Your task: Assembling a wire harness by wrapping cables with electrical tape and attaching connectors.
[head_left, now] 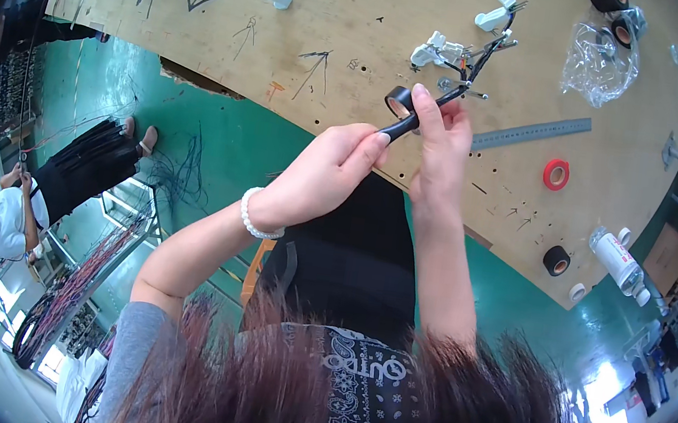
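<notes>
A black-taped wire harness point(479, 69) runs from between my hands up to the right over the wooden board. My left hand point(314, 170) is closed around its near end, thumb lying along the taped part. My right hand point(443, 152) is closed higher up, its thumb against a roll of black tape point(399, 100) that sits beside the harness. The right fingers partly hide the harness there. White connectors point(435, 51) hang on branches at the far end, and another white connector point(495, 16) lies above them.
A steel ruler point(533, 134) lies right of my hands, with a red tape roll point(556, 174) beyond. Near the right edge are a black tape roll point(556, 261) and a bottle point(617, 261). Thin metal pegs point(468, 89) stand by the harness. A person point(9, 211) stands at left.
</notes>
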`<state>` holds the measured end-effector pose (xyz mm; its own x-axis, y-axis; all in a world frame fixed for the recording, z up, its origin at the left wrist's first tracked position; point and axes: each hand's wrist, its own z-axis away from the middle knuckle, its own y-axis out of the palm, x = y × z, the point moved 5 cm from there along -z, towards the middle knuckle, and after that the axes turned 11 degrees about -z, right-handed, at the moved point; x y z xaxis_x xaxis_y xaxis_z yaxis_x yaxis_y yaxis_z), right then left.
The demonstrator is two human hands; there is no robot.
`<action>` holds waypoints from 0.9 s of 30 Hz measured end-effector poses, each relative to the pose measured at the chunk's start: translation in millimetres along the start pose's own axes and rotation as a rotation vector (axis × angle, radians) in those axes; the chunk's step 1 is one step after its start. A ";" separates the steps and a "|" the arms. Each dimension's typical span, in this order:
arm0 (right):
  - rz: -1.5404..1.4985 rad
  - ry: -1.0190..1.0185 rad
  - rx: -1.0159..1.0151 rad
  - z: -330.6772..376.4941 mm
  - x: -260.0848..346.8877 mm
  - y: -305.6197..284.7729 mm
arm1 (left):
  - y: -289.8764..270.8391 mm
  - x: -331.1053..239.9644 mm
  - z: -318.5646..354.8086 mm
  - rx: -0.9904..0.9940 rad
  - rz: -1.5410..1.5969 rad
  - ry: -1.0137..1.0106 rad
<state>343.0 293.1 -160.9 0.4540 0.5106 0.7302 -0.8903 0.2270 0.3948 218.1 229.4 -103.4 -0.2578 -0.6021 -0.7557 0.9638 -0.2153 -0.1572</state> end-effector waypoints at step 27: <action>0.356 0.158 0.343 -7.5 9.5 -25.9 | 38.4 19.5 4.0 -0.197 -0.093 0.130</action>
<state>370.1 298.3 -168.3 0.0903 0.6313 0.7702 -0.9138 -0.2550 0.3162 249.8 206.3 -121.6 -0.3477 -0.4800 -0.8054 0.9342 -0.1040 -0.3414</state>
